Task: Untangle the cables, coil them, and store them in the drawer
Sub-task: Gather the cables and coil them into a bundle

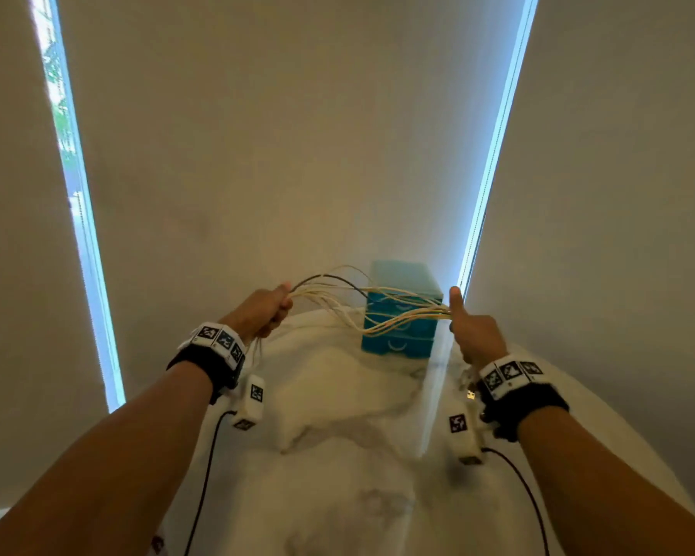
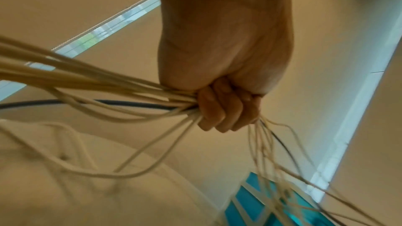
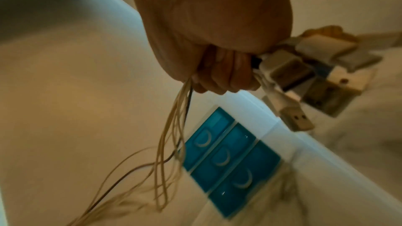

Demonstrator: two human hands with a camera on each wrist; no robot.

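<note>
A bundle of several white cables and one dark cable (image 1: 362, 302) stretches in the air between my two hands. My left hand (image 1: 271, 309) grips one end in a fist (image 2: 219, 109), and loose lengths trail out past the fist (image 2: 87, 82). My right hand (image 1: 464, 327) grips the other end with the thumb up; white USB plugs (image 3: 289, 68) stick out of its fist (image 3: 219, 75). Behind the cables stands a small blue drawer unit (image 1: 398, 339) with three drawers, all closed (image 3: 230, 159).
A white marble table (image 1: 338, 415) lies below my hands. Beige roller blinds (image 1: 281, 134) cover the window behind it, with bright gaps at the left and right. Black leads run from the wrist cameras along both forearms.
</note>
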